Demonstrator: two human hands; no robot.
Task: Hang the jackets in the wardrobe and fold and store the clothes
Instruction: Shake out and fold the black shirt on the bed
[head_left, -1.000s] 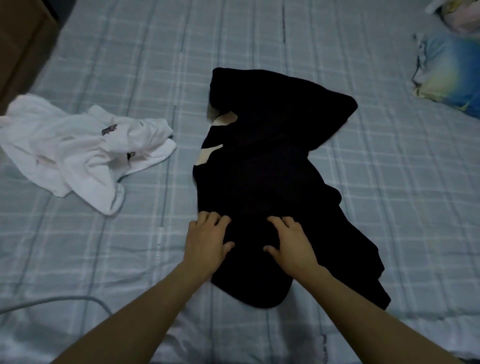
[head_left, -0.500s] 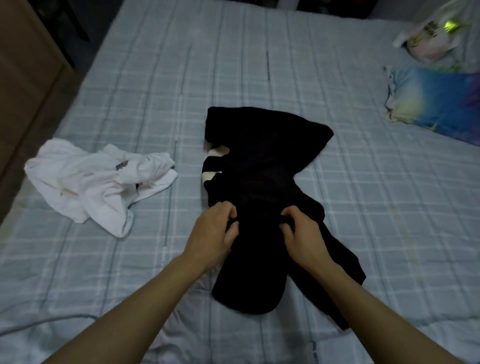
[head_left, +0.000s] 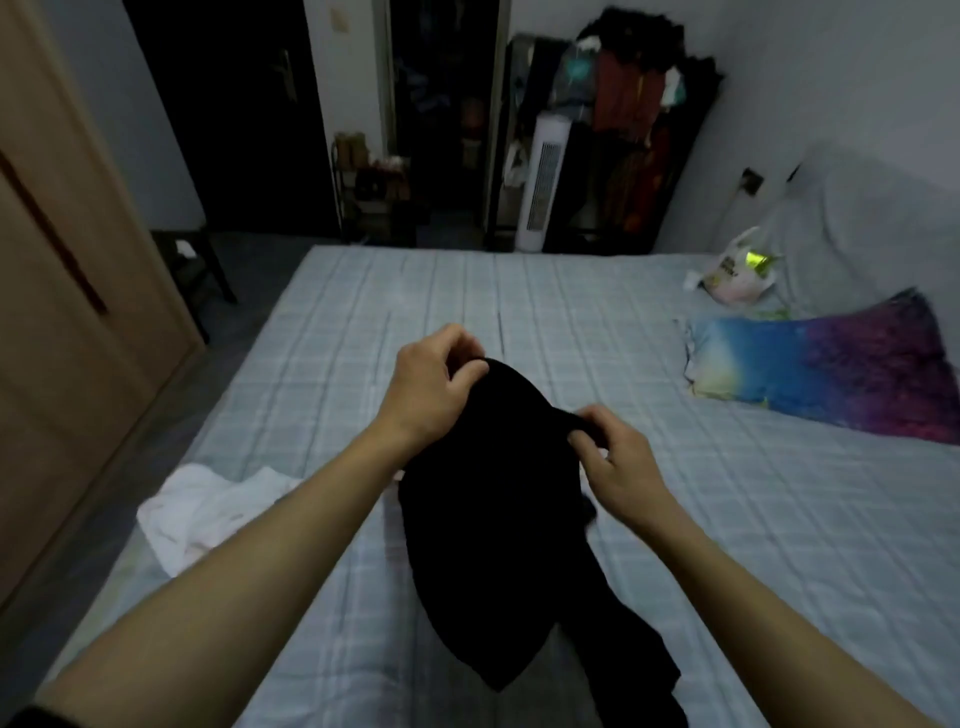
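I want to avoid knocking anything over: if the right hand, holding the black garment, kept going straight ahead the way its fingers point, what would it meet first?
Probably only bare bed sheet. The right hand, pinching the black garment, points up and left towards the left hand; beyond that the way looks free, though depth is unclear.

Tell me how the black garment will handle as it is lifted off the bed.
Probably floppy: the black garment droops in soft folds below the left hand and right hand, which pinch its top edge. It looks light, since fingertip pinches carry it. Its loose lower end may drag on the bed.
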